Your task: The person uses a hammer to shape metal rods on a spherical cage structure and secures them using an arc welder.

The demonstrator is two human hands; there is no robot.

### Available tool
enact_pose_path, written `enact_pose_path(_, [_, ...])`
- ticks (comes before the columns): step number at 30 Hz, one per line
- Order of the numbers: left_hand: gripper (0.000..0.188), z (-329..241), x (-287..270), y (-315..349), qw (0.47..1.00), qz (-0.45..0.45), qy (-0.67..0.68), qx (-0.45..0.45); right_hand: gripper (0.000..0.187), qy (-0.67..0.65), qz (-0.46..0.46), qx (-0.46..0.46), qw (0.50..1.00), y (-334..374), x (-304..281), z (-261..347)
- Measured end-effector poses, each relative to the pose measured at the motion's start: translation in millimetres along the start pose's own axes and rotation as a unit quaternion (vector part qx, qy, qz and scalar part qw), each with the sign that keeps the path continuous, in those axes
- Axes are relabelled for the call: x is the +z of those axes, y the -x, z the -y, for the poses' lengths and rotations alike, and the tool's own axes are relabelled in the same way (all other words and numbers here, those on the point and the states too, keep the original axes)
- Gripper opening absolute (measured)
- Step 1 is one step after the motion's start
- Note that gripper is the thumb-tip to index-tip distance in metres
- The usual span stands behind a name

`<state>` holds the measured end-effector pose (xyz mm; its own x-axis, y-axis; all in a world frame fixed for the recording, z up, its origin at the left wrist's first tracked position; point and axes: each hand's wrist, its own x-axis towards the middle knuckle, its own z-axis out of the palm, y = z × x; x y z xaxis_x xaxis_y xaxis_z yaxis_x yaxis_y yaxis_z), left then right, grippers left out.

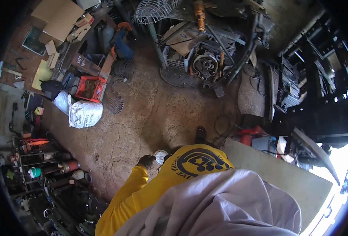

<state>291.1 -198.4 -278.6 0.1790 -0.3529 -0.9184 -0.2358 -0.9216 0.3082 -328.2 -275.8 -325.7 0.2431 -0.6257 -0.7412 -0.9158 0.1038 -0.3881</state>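
Observation:
My left hand (145,161), dark and perhaps gloved, reaches out from a yellow sleeve (134,179) low in the middle of the view. Its fingers look closed at the left edge of a round, silvery disc (161,157), whose exact kind is too small to make out. The disc lies against the front of the yellow shirt (195,159) as seen from above. My right hand is hidden behind the shirt; a small dark patch touches the disc's right side, but I cannot tell what it is. Pale grey cloth covers the lower middle.
A white sack (85,114) and a red crate (90,88) stand at the left, with a wire coil (116,105) on the floor nearby. Machine parts (205,67) are heaped ahead. A pale board (280,173) lies at right; a cluttered rack (32,161) fills the left side.

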Motion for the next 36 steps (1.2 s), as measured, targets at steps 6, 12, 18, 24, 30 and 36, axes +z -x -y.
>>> enact_pose_path(6, [0.020, -53, -39, -15, 0.964, -0.068, 0.251, 0.060, 0.024, 0.493, -0.130, -0.215, 0.833, -153, -162, 94])
enact_pose_path(12, [0.038, -53, -89, -80, 0.993, -0.075, -0.021, 0.085, 0.028, -0.337, -0.131, 0.059, 0.930, -210, -267, 270])
enact_pose_path(18, [0.043, -110, -227, -123, 0.991, 0.062, -0.031, 0.116, 0.043, 0.277, -0.016, -0.066, 0.958, -251, -222, 286])
enact_pose_path(24, [0.031, -110, -423, -169, 0.950, -0.068, 0.304, 0.031, 0.032, 0.212, 0.119, -0.133, 0.961, -235, -214, 455])
enact_pose_path(30, [0.024, -206, -484, -182, 0.976, -0.120, 0.177, 0.046, 0.032, 0.021, -0.015, -0.050, 0.998, -315, -212, 476])
enact_pose_path(36, [0.031, -255, -469, -222, 0.851, -0.048, -0.326, 0.410, 0.028, 0.047, 0.005, -0.079, 0.996, -372, -238, 522])
